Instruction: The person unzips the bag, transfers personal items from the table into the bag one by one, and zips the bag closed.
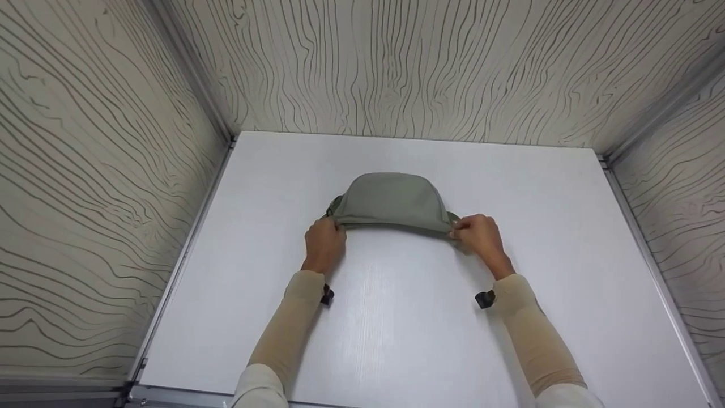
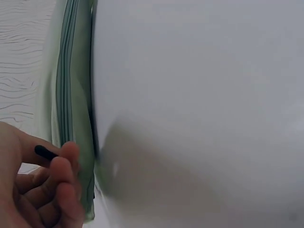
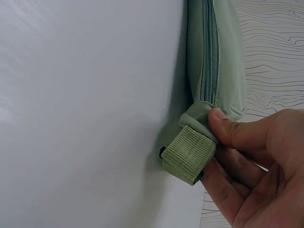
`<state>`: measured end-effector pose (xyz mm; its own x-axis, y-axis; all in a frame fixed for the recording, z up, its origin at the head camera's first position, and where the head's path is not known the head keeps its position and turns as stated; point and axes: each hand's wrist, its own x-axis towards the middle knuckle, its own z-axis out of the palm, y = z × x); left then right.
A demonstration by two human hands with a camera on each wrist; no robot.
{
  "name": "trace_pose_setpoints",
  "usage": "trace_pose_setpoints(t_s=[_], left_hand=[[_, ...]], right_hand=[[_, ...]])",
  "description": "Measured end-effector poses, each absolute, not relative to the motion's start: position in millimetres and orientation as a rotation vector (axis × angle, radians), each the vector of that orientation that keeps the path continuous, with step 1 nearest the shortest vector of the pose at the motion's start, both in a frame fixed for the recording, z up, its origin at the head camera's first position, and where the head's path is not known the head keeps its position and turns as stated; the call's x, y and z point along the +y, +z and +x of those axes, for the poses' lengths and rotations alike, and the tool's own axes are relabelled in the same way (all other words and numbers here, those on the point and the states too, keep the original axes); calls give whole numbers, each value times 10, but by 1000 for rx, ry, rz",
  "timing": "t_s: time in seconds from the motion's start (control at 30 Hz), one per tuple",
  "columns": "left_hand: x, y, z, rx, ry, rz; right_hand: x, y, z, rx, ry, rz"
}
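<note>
A sage-green waist bag (image 1: 393, 198) lies on the white table, its curved side facing away and its zipped edge toward me. At the bag's left end my left hand (image 1: 325, 241) pinches a small dark zipper pull (image 2: 45, 152) between thumb and fingers. The zipper (image 2: 65, 71) looks closed along the stretch seen in the left wrist view. My right hand (image 1: 478, 233) grips the bag's right corner, thumb on top, beside a folded ribbed webbing strap (image 3: 189, 154). The fingers under that corner are partly hidden.
The white tabletop (image 1: 396, 340) is bounded by wood-grain panels (image 1: 385, 68) at the back and both sides, with metal rails in the corners. A dark buckle or strap piece (image 1: 334, 207) shows at the bag's left side. Dark wrist cameras sit on both sleeves.
</note>
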<state>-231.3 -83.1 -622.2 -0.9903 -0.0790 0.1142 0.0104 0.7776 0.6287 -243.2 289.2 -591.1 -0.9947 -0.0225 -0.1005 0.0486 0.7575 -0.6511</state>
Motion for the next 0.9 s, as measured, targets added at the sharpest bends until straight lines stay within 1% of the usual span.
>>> trace_pose_setpoints(t_s=[0.23,0.47,0.9], left_hand=[[-913,-6221,-2330,-2832,-1014,128],[-961,-6238,-2332,-2822,-1074,145],[-976,-6259,-2332,-2834,-1065,137]], right_hand=[[2916,-5915,-2433,2858,-1044,25],[2907,-5906,-2430,2867,-1067,-6],[2910,-5913,-2417,2857,-1052,38]])
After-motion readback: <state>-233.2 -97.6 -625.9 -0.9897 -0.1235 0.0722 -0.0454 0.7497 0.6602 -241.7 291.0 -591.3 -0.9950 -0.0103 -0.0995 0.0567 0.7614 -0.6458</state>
